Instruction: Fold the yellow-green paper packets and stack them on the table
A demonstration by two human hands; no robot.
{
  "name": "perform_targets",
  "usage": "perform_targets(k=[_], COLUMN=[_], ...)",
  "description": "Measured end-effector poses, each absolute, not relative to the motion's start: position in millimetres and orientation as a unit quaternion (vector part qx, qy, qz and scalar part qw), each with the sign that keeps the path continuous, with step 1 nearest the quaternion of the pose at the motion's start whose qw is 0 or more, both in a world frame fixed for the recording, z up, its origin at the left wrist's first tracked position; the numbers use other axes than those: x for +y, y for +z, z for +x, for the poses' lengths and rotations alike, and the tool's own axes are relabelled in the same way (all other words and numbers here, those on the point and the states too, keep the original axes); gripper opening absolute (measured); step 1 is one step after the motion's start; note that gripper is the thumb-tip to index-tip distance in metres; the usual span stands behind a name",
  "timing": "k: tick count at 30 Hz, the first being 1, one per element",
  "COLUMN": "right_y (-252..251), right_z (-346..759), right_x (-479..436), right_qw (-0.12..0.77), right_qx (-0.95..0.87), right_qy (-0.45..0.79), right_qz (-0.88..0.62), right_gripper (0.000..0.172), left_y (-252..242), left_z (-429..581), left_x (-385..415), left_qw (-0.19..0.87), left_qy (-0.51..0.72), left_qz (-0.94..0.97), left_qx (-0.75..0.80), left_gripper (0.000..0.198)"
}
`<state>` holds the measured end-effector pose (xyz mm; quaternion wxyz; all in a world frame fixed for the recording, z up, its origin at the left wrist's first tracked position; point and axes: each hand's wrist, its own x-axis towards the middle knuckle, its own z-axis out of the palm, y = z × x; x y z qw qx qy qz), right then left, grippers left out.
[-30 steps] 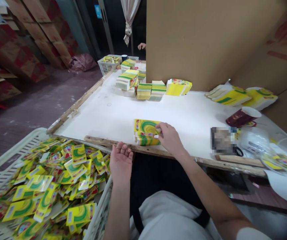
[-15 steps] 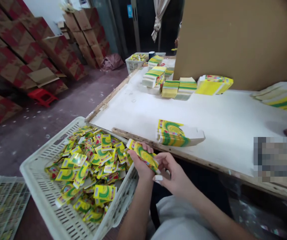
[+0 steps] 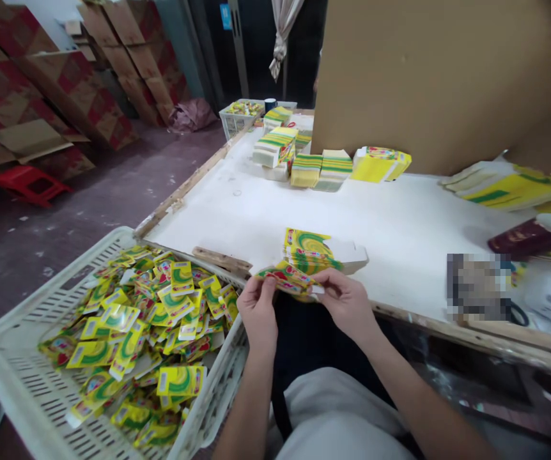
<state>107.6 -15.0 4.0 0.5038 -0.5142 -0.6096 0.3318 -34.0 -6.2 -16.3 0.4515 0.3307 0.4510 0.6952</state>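
Note:
A small yellow-and-green printed carton (image 3: 285,276) is held up between both hands over the table's front edge. My left hand (image 3: 260,313) pinches its left end, thumb on the near face. At the other end, my right hand (image 3: 345,300) grips the carton beside a white flap. Just behind it, a stack of flat cartons (image 3: 311,249) lies on the white table (image 3: 218,217). To the left stands a white plastic basket (image 3: 21,332) holding many yellow-green cartons (image 3: 179,383), close to my left forearm.
Bundles of flat cartons (image 3: 307,169) line the table's back by a large cardboard sheet (image 3: 400,83). A dark red paper cup (image 3: 519,236) lies tipped at right, near a blurred-out patch. A red stool (image 3: 31,184) and stacked cardboard boxes (image 3: 74,96) stand at left.
The carton has turned from a slant across my left palm to nearly level between both hands' fingertips. Both hands have risen toward the stack, and the view has swung right.

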Motion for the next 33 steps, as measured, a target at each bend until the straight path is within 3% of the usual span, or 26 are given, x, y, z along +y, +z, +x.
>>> perform_targets(k=[4,7,9,11,15,19,22,25,29,33], right_y=[18,25,26,24,16,8,3,1,5,8], right_z=[124,127,125,121,110,99,98,101,102,100], right_x=[-15,-19,-23,-26,-27,-24,-21,-19,-23,-30], right_qw=[0.452,0.383,0.378,0.437,0.566,0.515,0.488,0.489,0.486,0.417], right_qx=[-0.727,-0.813,-0.827,-0.778,-0.604,-0.55,-0.525,-0.518,-0.565,-0.71], right_qy=[0.071,0.039,0.056,0.076,0.239,0.481,0.562,0.568,0.507,0.383], right_qz=[-0.512,-0.438,-0.412,-0.445,-0.507,-0.448,-0.412,-0.412,-0.433,-0.418], right_gripper=[0.03,0.031,0.032,0.035,0.072,0.048,0.039,0.037,0.046,0.062], left_y=[11,20,16,9,1,1,2,2,-1,-11], left_z=[-46,-48,-46,-41,-33,-31,-30,-29,-29,-29], left_x=[-18,-22,-21,-19,-18,-21,-21,-21,-21,-20], left_qw=[0.267,0.285,0.356,0.388,0.341,0.327,0.334,0.342,0.353,0.374], left_qy=[0.67,0.511,0.419,0.388,0.406,0.398,0.402,0.422,0.419,0.41], left_qz=[0.514,0.657,0.688,0.68,0.67,0.714,0.741,0.744,0.733,0.722], left_qx=[0.464,0.475,0.473,0.485,0.52,0.475,0.422,0.389,0.403,0.414], left_gripper=[0.062,0.084,0.074,0.059,0.063,0.06,0.067,0.064,0.04,0.046])
